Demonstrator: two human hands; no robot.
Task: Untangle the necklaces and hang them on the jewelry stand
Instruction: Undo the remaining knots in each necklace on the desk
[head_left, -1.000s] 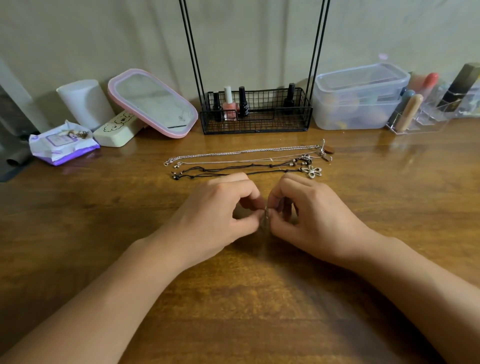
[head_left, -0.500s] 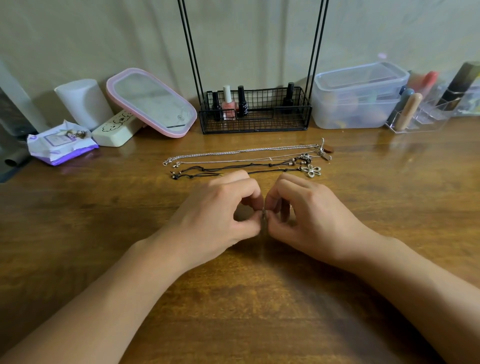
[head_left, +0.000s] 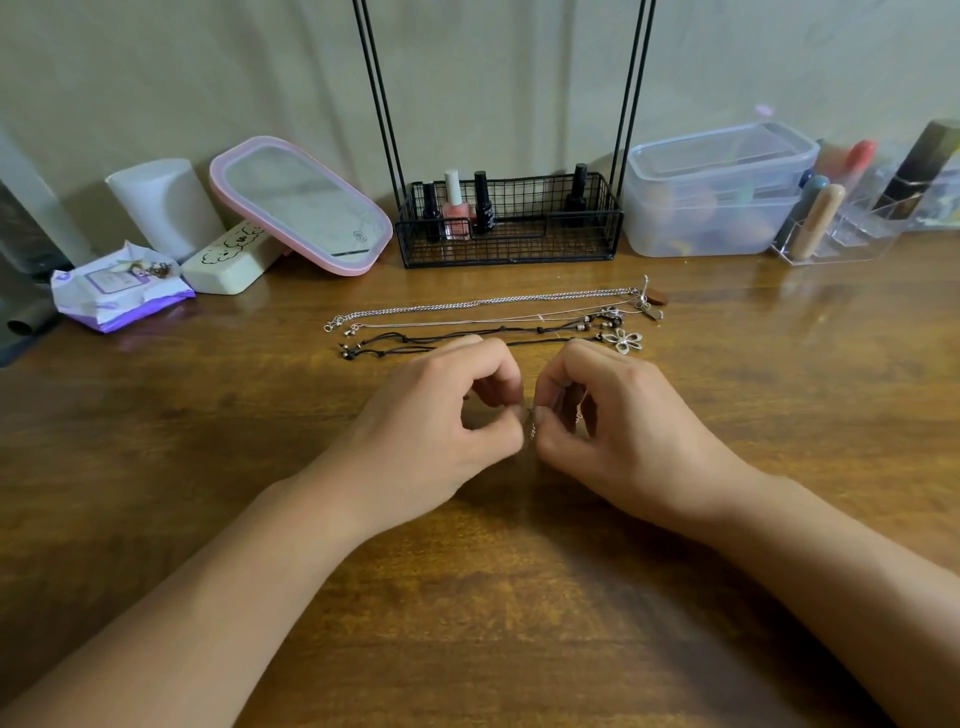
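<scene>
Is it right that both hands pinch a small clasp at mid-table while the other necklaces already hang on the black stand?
Not quite. The head view shows the other necklaces lying flat on the table in front of the black stand, not hanging. The left hand and right hand do pinch something small.

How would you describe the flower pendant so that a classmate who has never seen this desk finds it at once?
Start at the black wire basket against the wall. In front of it, necklaces lie in rows on the wooden table. At their right end, nearest the right hand, lies the flower pendant: the only open silver petal outline.
</scene>
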